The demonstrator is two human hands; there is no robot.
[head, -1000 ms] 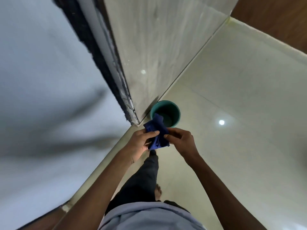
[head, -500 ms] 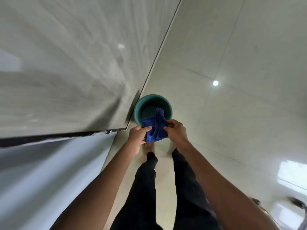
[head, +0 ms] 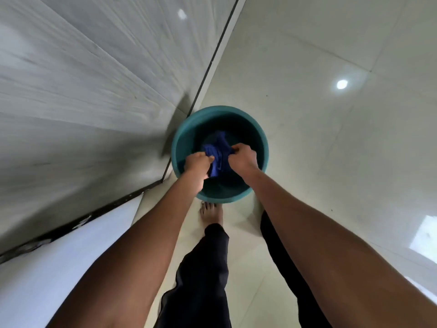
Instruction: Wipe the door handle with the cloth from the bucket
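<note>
cloth (head: 218,153) gripped by both hands, left (head: 198,163) and right (head: 243,157), over the bucket (head: 182,136).

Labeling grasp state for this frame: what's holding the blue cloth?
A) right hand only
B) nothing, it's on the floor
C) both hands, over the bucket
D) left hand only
C: the left hand and right hand each pinch a side of the blue cloth above the open teal bucket.
</note>
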